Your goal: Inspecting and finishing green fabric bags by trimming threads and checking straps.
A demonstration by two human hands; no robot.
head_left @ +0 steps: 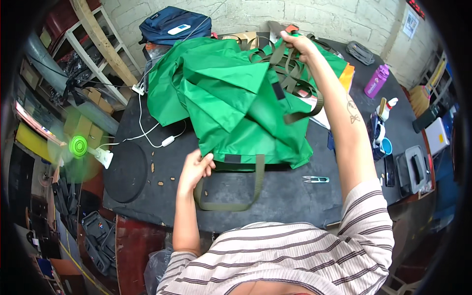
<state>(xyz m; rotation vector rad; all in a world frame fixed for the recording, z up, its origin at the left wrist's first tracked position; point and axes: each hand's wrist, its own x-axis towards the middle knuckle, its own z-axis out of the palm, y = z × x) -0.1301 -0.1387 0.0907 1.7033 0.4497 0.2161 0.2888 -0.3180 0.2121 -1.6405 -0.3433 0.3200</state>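
A large green fabric bag [226, 110] lies spread and wrinkled over the table in front of me. My left hand [195, 169] is closed on the bag's near left edge, pinching it between thumb and fingers. From that near edge an olive webbing handle [231, 207] loops down onto the tabletop, with a dark patch [232, 159] between its ends. Stretched out to the far side, my right hand [301, 46] grips an olive webbing strap [278, 53]. More straps [290, 73] tangle below it, over further green fabric.
The dark table [275, 196] holds thread snips [315, 179], a purple bottle [376, 81], a blue backpack [172, 24] and a round black disc [125, 172]. A white cord [142, 118] runs along the left. A spinning fan [78, 146] stands beside the table's left edge.
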